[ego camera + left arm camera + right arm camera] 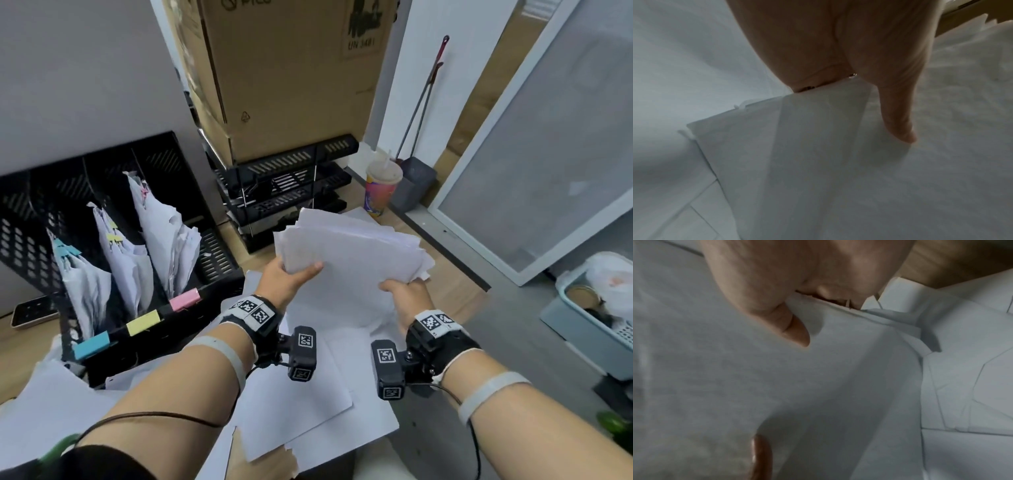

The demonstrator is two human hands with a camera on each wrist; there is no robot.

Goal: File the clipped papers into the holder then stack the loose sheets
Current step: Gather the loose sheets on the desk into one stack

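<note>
Both hands hold up a thick, uneven bundle of loose white sheets (356, 246) above the desk. My left hand (291, 277) grips its near left edge, thumb on top (902, 123). My right hand (404, 291) pinches the near right corner, thumb over the paper (795, 331). More loose sheets (308, 404) lie flat on the desk below. At the left stands a black mesh file holder (212, 253) with three slots holding clipped papers (164, 236), tagged by blue, yellow and pink labels (144, 322) on its front.
A black stacked letter tray (291, 185) carries a large cardboard box (291, 75) behind the sheets. A lidded drink cup (380, 188) stands at the desk's far right edge. A phone (32, 313) lies at the left. A bin with bags (603, 301) sits on the floor.
</note>
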